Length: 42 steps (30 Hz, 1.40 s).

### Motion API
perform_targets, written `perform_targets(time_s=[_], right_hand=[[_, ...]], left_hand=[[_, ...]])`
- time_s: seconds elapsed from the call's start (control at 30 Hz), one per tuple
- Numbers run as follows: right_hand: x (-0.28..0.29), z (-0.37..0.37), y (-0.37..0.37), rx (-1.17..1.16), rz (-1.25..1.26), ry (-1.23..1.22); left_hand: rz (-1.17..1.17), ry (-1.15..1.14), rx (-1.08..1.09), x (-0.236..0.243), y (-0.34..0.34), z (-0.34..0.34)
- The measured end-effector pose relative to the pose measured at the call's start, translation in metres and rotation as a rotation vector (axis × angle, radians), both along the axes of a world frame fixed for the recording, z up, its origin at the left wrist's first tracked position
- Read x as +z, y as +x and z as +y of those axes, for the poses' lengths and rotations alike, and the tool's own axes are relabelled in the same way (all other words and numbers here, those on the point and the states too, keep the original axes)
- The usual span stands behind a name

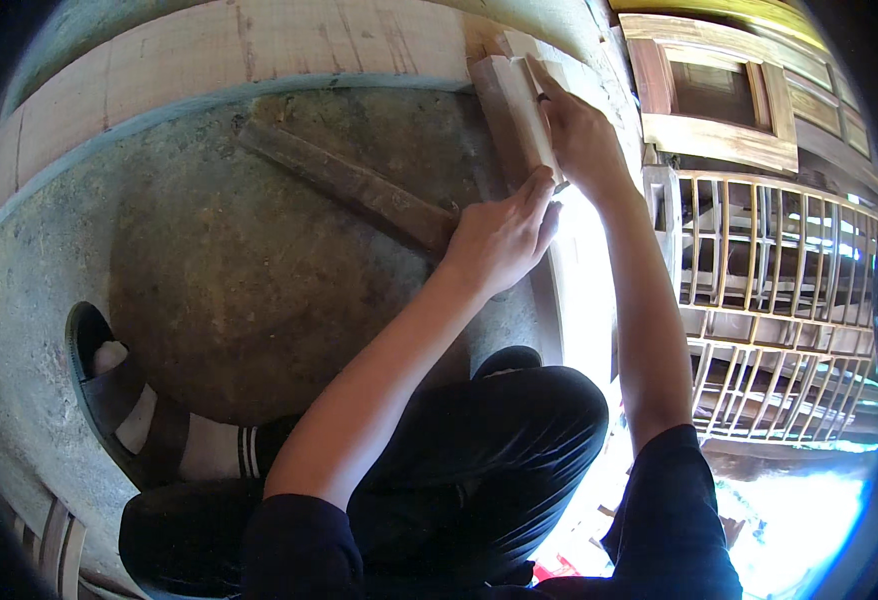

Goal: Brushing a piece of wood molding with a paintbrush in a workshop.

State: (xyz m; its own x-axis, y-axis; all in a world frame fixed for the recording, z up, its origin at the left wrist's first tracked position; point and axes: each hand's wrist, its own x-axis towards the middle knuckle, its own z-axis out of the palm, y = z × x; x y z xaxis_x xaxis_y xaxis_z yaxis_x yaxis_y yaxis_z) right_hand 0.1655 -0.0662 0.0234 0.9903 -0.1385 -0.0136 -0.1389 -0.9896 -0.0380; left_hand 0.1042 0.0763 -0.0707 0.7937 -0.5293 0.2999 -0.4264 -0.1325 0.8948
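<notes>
A pale wooden block (pixel 519 115), long and straight-edged, lies at the right end of a long wide board (pixel 289 45). My left hand (pixel 504 235) is closed at the near end of the block, its thumb and fingers pressed against it. Farther along, my right hand (pixel 584 145) wraps over the block's right side, fingers pointing away from me, a dark ring on one finger. Its palm side is hidden. Left of the block, a dark wooden strip (pixel 349 190) lies slantwise on the concrete floor, its near end passing behind my left hand.
My sandalled foot (pixel 124 400) is at the left and my bent knee (pixel 559 410) is below the hands. A lattice rack (pixel 779 300) of thin slats stands at the right, with a wooden frame panel (pixel 719 95) above it. Bright light washes out the floor beside my right arm.
</notes>
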Motion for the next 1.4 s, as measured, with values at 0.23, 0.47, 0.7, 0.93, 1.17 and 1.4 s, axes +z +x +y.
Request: perform_targets(time_s=[0.23, 0.47, 0.7, 0.93, 1.17, 1.4], right_hand=[[-0.001, 0.003, 0.014, -0.049, 0.188, -0.237], [-0.007, -0.014, 0.020, -0.027, 0.169, -0.002], [-0.014, -0.041, 0.023, -0.021, 0.230, 0.247], [-0.011, -0.032, 0.024, -0.002, 0.222, 0.271], [0.000, -0.028, -0.009, -0.253, -0.211, 0.427], [-0.014, -0.060, -0.033, -0.269, -0.289, 0.551]], left_hand=[[0.013, 0.022, -0.020, 0.000, 0.000, 0.001], [-0.040, 0.023, 0.023, -0.001, 0.000, -0.001], [-0.002, 0.066, -0.042, 0.001, -0.001, 0.002], [-0.029, 0.049, -0.020, 0.001, 0.000, 0.002], [-0.035, 0.062, -0.013, -0.005, -0.001, -0.001], [0.012, 0.100, -0.079, 0.003, 0.003, 0.005]])
